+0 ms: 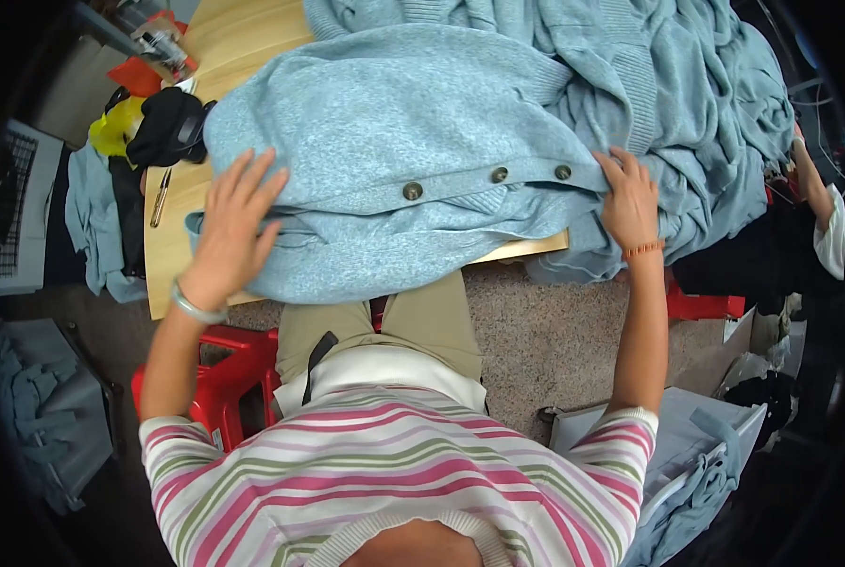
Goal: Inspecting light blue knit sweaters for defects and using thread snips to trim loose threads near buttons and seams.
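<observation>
A light blue knitted cardigan (384,132) with three brown buttons (412,191) lies spread on a pale wooden table (172,250). My left hand (233,231) rests flat on its lower left part, fingers spread, holding nothing. My right hand (627,197) pinches the cardigan's right edge, just past the last button. A silver bangle sits on my left wrist and an orange bracelet on my right.
A heap of more light blue knitwear (668,76) covers the table's far right. A pen (161,197), a black cloth (167,128) and a yellow object (115,128) lie at the left. Red stools (229,373) stand below. Another person's arm (819,203) shows at the right edge.
</observation>
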Demonstrator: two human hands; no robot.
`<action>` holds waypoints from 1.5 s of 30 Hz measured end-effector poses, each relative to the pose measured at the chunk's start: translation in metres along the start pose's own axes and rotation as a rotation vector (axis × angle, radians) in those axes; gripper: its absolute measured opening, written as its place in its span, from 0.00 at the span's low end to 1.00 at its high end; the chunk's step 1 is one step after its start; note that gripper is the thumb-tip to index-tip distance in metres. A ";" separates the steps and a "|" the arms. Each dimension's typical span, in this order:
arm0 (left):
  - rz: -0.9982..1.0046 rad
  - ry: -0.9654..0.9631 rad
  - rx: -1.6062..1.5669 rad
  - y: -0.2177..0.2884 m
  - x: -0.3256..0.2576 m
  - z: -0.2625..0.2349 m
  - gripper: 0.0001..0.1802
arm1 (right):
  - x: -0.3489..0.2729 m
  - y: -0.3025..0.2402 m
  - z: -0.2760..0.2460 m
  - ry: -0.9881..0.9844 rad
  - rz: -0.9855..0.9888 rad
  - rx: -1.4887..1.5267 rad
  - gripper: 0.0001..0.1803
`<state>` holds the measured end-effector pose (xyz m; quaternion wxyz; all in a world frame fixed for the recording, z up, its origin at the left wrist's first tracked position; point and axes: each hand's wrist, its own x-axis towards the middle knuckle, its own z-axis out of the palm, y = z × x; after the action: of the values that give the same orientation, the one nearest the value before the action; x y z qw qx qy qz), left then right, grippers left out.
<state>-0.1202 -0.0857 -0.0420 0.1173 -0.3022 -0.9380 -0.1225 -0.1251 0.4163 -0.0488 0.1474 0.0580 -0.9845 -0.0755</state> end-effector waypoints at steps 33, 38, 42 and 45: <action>-1.741 1.292 0.155 -0.031 -0.510 0.116 0.68 | 0.024 -0.209 0.028 0.121 -0.414 0.641 0.06; -1.761 1.360 0.107 -0.062 -0.523 0.123 0.60 | 0.014 -0.206 0.025 0.146 -0.378 0.619 0.05; -1.616 1.445 0.084 -0.072 -0.526 0.122 0.36 | 0.010 -0.211 0.025 0.157 -0.338 0.627 0.05; -1.523 1.521 -0.006 -0.073 -0.524 0.118 0.30 | 0.012 -0.214 0.026 0.187 -0.369 0.616 0.05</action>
<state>0.2330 -0.3901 -0.3190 0.5620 0.5166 -0.5604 -0.3214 -0.1241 0.2082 -0.1051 0.1960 0.2828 -0.9164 0.2046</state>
